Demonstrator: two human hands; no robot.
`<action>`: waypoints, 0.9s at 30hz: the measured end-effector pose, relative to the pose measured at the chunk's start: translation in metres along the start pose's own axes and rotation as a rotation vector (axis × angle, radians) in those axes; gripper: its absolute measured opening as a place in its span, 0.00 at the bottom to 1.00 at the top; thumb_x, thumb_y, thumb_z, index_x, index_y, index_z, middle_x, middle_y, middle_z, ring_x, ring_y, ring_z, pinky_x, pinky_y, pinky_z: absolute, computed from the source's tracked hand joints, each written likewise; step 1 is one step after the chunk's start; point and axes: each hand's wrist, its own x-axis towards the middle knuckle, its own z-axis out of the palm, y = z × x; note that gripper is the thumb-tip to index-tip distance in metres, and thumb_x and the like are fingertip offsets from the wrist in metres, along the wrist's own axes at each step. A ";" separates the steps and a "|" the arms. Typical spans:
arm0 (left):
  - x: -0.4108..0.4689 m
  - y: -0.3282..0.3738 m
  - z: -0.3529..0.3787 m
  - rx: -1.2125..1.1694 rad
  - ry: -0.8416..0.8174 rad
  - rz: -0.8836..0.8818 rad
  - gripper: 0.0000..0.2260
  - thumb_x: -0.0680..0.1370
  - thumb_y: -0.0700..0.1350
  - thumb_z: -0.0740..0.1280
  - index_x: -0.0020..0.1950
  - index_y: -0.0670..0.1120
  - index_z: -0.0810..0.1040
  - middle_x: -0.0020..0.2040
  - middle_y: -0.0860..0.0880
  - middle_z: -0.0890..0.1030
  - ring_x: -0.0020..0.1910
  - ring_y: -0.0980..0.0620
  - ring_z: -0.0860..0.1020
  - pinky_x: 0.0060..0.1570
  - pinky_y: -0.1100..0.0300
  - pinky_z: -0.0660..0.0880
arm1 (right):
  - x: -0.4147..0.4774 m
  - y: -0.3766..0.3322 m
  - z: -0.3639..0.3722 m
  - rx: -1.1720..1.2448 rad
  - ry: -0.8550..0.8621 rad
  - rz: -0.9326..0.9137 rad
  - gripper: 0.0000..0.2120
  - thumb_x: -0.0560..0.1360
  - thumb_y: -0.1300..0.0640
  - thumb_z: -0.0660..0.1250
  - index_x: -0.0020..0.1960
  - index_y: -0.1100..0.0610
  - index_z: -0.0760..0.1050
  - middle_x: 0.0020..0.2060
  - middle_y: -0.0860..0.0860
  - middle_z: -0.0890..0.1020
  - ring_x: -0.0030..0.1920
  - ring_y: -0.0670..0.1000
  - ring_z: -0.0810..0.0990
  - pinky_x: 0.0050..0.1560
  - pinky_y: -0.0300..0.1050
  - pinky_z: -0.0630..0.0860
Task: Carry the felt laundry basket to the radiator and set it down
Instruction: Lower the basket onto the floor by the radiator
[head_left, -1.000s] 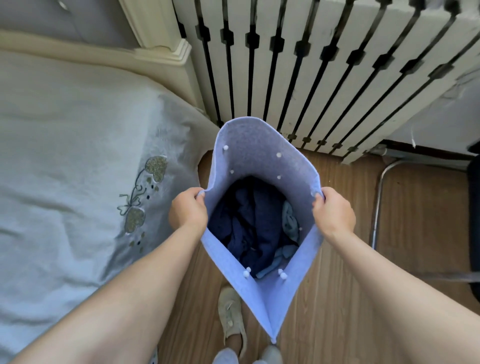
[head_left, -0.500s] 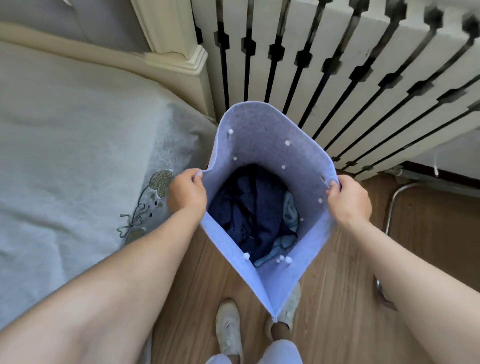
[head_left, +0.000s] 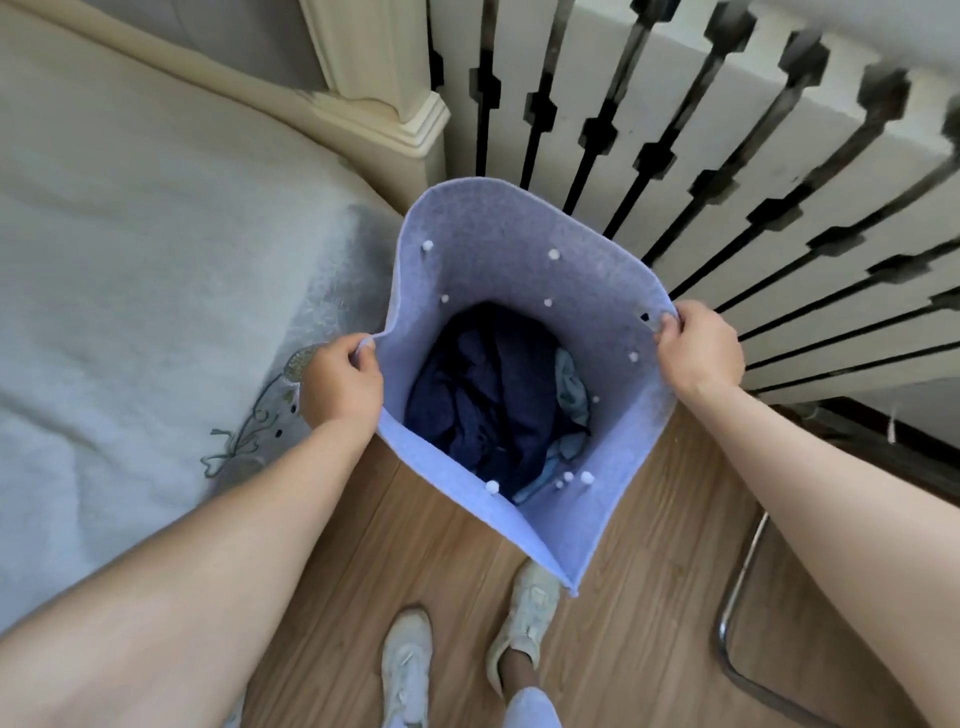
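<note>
The felt laundry basket (head_left: 498, 249) is pale lilac, with small white studs inside, and I see it from above. Dark blue and light blue clothes (head_left: 488, 395) lie in its bottom. My left hand (head_left: 340, 382) grips the left rim and my right hand (head_left: 698, 351) grips the right rim. The basket's far edge reaches the foot of the cream slatted radiator cover (head_left: 727, 119). Its bottom is hidden, so I cannot tell if it rests on the floor.
A bed (head_left: 130, 291) with a pale embroidered blanket fills the left; its cream bedpost (head_left: 384, 93) stands beside the radiator. A chrome chair leg (head_left: 737, 597) curves over the wooden floor at the right. My feet in white shoes (head_left: 410, 660) stand behind the basket.
I have stepped closer to the radiator, and the basket has moved forward with both hands still on its rim. My feet have shifted under it.
</note>
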 end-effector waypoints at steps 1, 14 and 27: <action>-0.001 -0.001 0.000 0.016 0.004 -0.008 0.13 0.78 0.43 0.60 0.37 0.40 0.76 0.33 0.43 0.74 0.36 0.42 0.71 0.36 0.58 0.65 | 0.008 -0.003 -0.002 -0.003 -0.007 -0.012 0.12 0.79 0.55 0.55 0.50 0.58 0.76 0.47 0.60 0.82 0.50 0.63 0.78 0.41 0.47 0.65; -0.003 -0.016 -0.001 0.360 -0.048 -0.083 0.11 0.68 0.50 0.63 0.36 0.43 0.70 0.33 0.46 0.80 0.37 0.40 0.79 0.36 0.58 0.68 | 0.052 -0.017 0.004 0.072 -0.059 -0.027 0.13 0.79 0.55 0.56 0.59 0.56 0.74 0.53 0.59 0.82 0.55 0.63 0.77 0.49 0.52 0.73; 0.034 0.016 0.026 0.275 -0.186 0.056 0.17 0.76 0.45 0.65 0.65 0.44 0.72 0.61 0.39 0.79 0.58 0.36 0.77 0.56 0.43 0.75 | 0.000 0.040 0.013 -0.131 -0.093 -0.001 0.16 0.74 0.48 0.63 0.56 0.58 0.70 0.47 0.58 0.82 0.47 0.62 0.80 0.40 0.49 0.73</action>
